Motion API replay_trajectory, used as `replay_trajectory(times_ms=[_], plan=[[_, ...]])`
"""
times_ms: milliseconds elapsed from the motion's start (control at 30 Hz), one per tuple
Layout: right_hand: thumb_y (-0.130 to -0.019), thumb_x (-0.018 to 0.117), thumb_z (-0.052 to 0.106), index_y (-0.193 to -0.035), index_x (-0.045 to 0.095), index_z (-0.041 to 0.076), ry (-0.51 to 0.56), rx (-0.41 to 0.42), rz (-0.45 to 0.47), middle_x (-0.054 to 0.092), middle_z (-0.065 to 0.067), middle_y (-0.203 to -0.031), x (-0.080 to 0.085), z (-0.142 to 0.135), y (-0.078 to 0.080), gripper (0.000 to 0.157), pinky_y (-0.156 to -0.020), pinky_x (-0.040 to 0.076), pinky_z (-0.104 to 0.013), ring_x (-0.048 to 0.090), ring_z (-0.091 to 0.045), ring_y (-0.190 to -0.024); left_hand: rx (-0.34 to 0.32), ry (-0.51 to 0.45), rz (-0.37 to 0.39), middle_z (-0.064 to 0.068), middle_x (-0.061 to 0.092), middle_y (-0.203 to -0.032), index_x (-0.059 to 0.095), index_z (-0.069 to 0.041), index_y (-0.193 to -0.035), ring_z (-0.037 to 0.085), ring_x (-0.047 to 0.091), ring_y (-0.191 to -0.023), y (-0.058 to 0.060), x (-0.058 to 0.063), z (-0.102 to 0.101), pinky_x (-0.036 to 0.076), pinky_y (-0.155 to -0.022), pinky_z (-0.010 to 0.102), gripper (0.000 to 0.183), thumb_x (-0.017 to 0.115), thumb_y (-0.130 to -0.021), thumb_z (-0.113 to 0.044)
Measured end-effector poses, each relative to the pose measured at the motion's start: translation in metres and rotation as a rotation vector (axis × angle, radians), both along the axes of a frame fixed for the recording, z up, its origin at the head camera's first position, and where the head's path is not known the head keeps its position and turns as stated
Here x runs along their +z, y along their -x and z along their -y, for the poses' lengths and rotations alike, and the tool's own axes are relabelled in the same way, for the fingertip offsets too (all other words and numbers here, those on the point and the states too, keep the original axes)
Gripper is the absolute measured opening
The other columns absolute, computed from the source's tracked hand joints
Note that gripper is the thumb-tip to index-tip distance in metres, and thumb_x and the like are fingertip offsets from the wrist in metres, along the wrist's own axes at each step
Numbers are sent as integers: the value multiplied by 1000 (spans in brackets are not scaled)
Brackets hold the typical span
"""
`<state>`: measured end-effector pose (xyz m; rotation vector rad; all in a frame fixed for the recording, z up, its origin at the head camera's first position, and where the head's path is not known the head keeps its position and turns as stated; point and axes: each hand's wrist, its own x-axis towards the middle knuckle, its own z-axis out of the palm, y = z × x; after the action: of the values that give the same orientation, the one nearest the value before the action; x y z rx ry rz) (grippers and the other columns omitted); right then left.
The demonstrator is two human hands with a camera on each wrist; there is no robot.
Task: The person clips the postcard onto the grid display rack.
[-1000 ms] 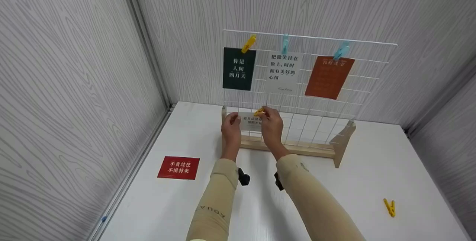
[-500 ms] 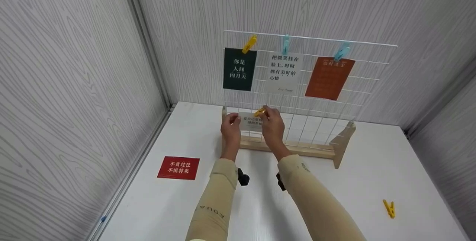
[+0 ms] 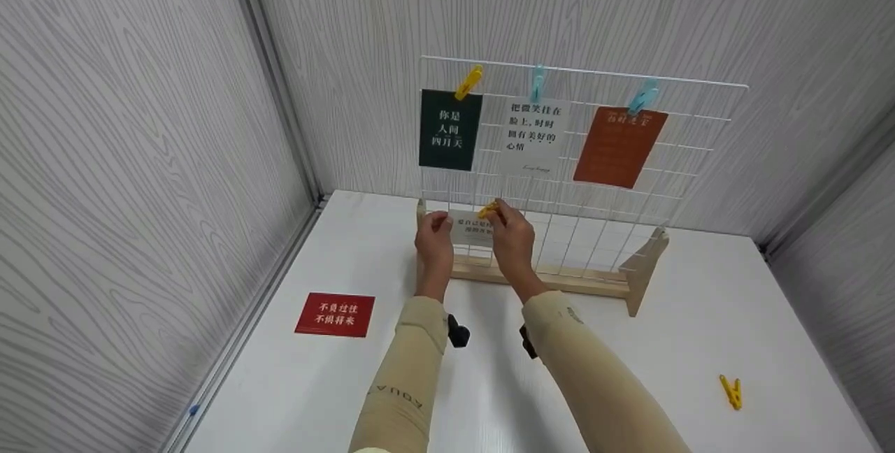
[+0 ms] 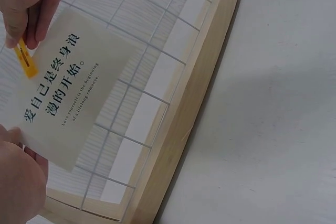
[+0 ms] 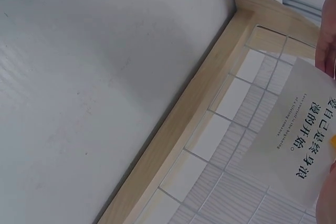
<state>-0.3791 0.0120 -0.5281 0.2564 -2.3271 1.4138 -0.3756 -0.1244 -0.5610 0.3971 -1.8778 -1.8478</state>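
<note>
A pale card (image 4: 89, 87) printed with dark writing lies against the lower left of a white wire grid (image 3: 587, 212). My left hand (image 3: 435, 243) pinches the card's left edge between thumb and fingers. With the thumb and fingers of my right hand (image 3: 514, 240) I hold a yellow clothespin (image 4: 25, 59), whose tip overlaps the card's upper edge in the left wrist view. Whether its jaws also take in a grid wire cannot be seen. In the right wrist view the card (image 5: 289, 135) stands in front of the wires, both hands partly cut off at the right edge.
Above hang a dark green card (image 3: 449, 130), a white card (image 3: 535, 138) and an orange card (image 3: 619, 147), each clipped to the grid. A wooden base (image 3: 580, 282) carries the grid. A red card (image 3: 335, 314) and another yellow clothespin (image 3: 731, 392) lie on the white table (image 3: 664, 362).
</note>
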Motion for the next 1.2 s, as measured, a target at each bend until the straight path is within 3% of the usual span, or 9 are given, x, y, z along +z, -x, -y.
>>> replay_trajectory(times_ms=[133,500,767,1200], plan=[[-100,64,18,-133,64,3,3,0,-2,71,-14,-119,1,-1,0,36,-91,56,-39,68,-25,-111,-7,15,11,7,68,-116,66,-9,-114,21,63,-112,0,1,-1,53,-96,38,15,62,-101,-15],[-100,64,18,-121,72,5,-116,12,-110,72,-11,-115,5,-3,4,27,-87,57,-39,69,-24,-105,2,17,-7,8,68,-116,65,-8,-114,21,63,-112,2,2,-4,52,-97,38,15,62,-101,-13],[-101,62,21,-124,68,6,-85,54,-76,68,-8,-115,4,-11,-1,28,-90,55,-39,66,-22,-106,7,5,8,8,68,-114,66,-8,-113,21,62,-109,4,2,-4,52,-95,37,14,62,-100,-14],[-103,60,21,-125,65,7,-58,133,-110,65,-8,-120,-1,-45,-15,27,-98,54,-34,63,-18,-109,-4,27,7,9,67,-114,66,-7,-116,22,61,-108,-1,1,4,52,-93,39,17,62,-101,-15]])
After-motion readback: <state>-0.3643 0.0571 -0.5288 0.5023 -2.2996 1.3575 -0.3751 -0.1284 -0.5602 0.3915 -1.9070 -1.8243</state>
